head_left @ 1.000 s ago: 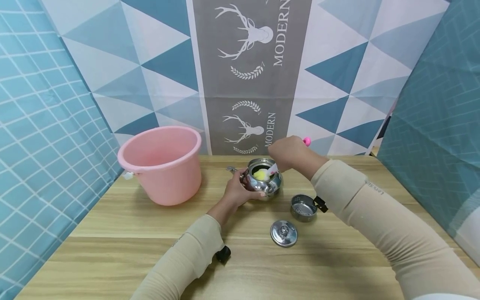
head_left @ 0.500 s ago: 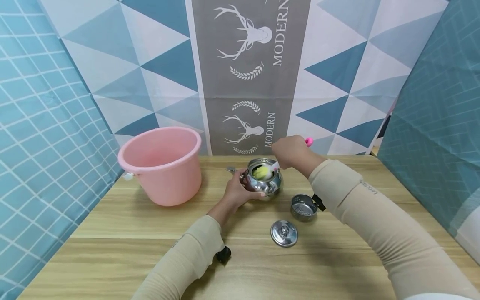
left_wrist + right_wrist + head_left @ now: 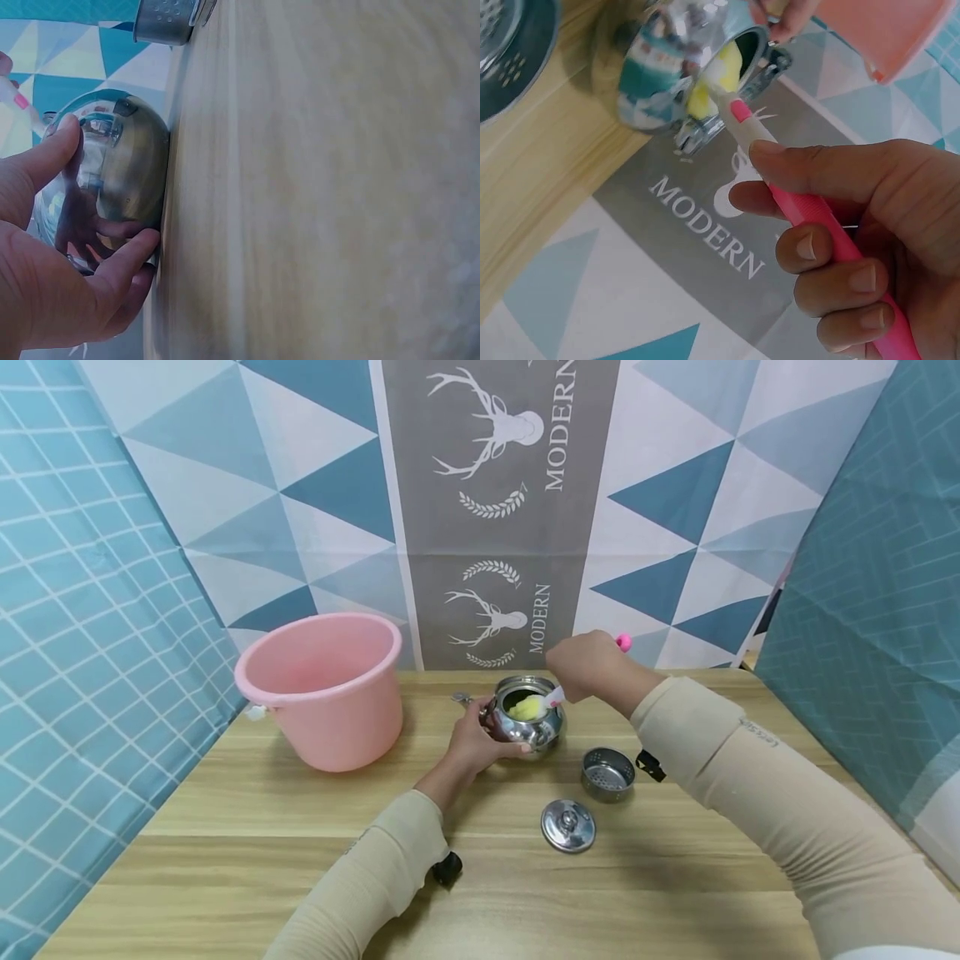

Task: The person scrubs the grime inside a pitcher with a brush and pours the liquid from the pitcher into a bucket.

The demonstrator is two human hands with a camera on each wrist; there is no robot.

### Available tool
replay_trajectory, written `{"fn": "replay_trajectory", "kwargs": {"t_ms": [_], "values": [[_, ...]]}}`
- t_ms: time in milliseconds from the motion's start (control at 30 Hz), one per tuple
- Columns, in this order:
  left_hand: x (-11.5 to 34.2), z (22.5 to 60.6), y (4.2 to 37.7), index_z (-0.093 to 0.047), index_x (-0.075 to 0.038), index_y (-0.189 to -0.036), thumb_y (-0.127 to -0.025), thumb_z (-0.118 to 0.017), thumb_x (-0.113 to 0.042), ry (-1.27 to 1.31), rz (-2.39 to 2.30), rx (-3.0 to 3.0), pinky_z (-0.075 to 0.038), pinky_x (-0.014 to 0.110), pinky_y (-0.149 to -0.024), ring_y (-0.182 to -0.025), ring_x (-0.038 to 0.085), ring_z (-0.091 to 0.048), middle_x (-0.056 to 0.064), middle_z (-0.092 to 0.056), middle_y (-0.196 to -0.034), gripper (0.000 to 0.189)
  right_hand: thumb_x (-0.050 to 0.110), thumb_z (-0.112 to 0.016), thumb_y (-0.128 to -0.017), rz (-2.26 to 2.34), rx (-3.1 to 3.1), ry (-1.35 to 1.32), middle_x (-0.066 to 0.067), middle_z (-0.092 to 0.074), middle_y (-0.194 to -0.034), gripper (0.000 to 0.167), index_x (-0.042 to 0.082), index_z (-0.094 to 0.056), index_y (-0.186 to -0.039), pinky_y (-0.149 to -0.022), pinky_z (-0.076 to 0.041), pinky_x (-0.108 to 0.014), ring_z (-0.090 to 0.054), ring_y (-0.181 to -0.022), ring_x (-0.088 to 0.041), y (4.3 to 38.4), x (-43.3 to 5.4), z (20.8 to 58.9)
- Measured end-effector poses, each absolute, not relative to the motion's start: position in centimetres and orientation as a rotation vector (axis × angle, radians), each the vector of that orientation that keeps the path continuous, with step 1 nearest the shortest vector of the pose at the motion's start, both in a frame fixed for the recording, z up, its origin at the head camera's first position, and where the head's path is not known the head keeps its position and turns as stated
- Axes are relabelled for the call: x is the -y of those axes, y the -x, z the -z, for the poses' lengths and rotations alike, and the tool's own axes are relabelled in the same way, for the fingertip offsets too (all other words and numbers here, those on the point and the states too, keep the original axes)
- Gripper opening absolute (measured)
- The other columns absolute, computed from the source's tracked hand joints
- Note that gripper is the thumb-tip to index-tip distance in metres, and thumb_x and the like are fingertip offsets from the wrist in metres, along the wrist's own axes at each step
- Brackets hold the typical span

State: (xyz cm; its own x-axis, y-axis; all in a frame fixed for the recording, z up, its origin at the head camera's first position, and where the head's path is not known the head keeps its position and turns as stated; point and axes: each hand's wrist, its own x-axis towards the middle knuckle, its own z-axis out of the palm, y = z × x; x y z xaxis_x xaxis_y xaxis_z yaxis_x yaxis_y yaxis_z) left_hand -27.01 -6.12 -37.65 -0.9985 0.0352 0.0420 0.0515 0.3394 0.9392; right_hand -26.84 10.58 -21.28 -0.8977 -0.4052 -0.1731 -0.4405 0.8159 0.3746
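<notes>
A shiny steel teapot [image 3: 546,728] stands uncovered on the wooden table [image 3: 480,902]. My left hand [image 3: 476,739] grips it from the left, thumb and fingers spread round its belly; the left wrist view shows the fingertips low on the polished side [image 3: 131,180]. My right hand [image 3: 588,668] is above the pot's right side. Its fingers curl round the pink and white handle of a sponge brush [image 3: 810,206], thumb along the shaft. The yellow and white sponge head [image 3: 528,707] sits in the pot's mouth, its lower part hidden inside.
A perforated steel strainer basket [image 3: 607,774] lies right of the pot, with the knobbed steel lid [image 3: 568,827] nearer the front. A large pink bucket [image 3: 341,722] stands at the back left. Patterned cloth [image 3: 495,527] hangs behind the table's far edge.
The sponge head has shifted and turned within the pot's mouth as my right hand moved slightly to the right. My left hand and the teapot have stayed in place.
</notes>
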Motion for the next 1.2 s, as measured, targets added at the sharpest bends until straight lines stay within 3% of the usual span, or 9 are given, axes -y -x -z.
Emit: {"fn": "replay_trajectory", "kwargs": {"t_ms": [367, 767, 967, 1200], "values": [[6.4, 37.7, 27.2, -0.04, -0.012, -0.143, -0.057, -0.096, -0.015, 0.072, 1.782, 2.559, -0.04, 0.038, -0.103, -0.118, 0.028, -0.05, 0.015, -0.053, -0.128, 0.102, 0.01, -0.066, -0.08, -0.632, -2.926, 0.709, -0.004, -0.061, -0.079, 0.005, 0.012, -0.063, -0.084, -0.059, -0.051, -0.039, -0.054, -0.069, -0.019, 27.1, -8.7, 21.3], [6.2, 37.8, 27.1, -0.041, -0.01, -0.142, -0.058, -0.096, -0.015, 0.099, 1.777, 2.549, -0.04, 0.041, -0.104, -0.118, 0.029, -0.05, 0.016, -0.053, -0.129, 0.101, 0.008, -0.058, -0.087, -0.693, -2.936, 0.612, -0.005, -0.059, -0.078, 0.008, 0.011, -0.066, -0.087, -0.054, -0.046, -0.035, -0.052, -0.067, -0.018, 27.4, -9.0, 21.7], [6.1, 37.6, 26.9, -0.04, -0.01, -0.143, -0.059, -0.096, -0.016, 0.102, 1.783, 2.555, -0.038, 0.04, -0.106, -0.122, 0.03, -0.048, 0.017, -0.051, -0.133, 0.101, 0.004, -0.055, -0.085, -0.684, -2.919, 0.596, -0.005, -0.059, -0.075, 0.01, 0.011, -0.063, -0.082, -0.053, -0.042, -0.033, -0.049, -0.065, -0.017, 26.9, -9.6, 21.4], [6.2, 37.6, 26.9, -0.039, -0.011, -0.144, -0.06, -0.095, -0.016, 0.095, 1.785, 2.565, -0.036, 0.04, -0.108, -0.126, 0.03, -0.046, 0.016, -0.047, -0.138, 0.102, 0.008, -0.058, -0.086, -0.695, -2.915, 0.626, -0.004, -0.061, -0.08, 0.007, 0.011, -0.065, -0.087, -0.06, -0.049, -0.038, -0.054, -0.069, -0.018, 26.3, -9.4, 21.3]]}}
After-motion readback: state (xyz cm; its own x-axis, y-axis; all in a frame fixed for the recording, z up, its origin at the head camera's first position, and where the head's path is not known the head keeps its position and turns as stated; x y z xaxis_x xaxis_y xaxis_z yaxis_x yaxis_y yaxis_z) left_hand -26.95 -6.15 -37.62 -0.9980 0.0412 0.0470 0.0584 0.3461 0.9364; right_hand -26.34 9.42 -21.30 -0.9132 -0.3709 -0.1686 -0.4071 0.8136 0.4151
